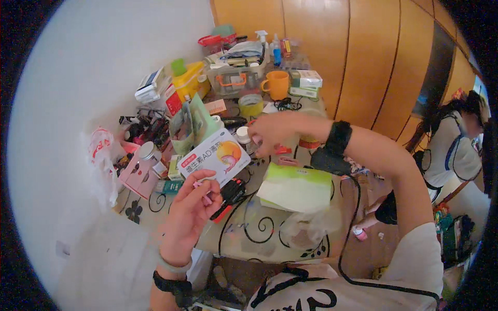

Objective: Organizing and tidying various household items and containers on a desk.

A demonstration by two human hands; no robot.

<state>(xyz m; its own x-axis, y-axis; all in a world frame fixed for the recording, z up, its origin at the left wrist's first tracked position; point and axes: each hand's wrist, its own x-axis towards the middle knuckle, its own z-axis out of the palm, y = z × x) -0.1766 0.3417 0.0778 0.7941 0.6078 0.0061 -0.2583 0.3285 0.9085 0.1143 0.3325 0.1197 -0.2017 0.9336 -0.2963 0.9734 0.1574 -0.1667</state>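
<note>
My left hand (191, 215) is closed around a small pink object (206, 198) at the table's near left; its kind is unclear. Just beyond those fingers a white medicine box (215, 158) with an orange round picture leans at a slant. My right hand (277, 132) reaches across the table from the right, its fingers curled downward. Whatever lies between them, perhaps a pinkish bit, is too small to name. Beside these fingertips stands a white-capped bottle (243, 136). A pink piece (282, 171) and a red one (283, 150) lie below the right hand.
A green-and-white packet (295, 187) lies near the front edge, with a crumpled clear plastic piece (306, 228) beside it. An orange mug (276, 85), a clear bin (236, 78) and tape (251, 105) stand farther back. Clutter and a plastic bag (101, 160) crowd the left. Another person (456, 140) is at right.
</note>
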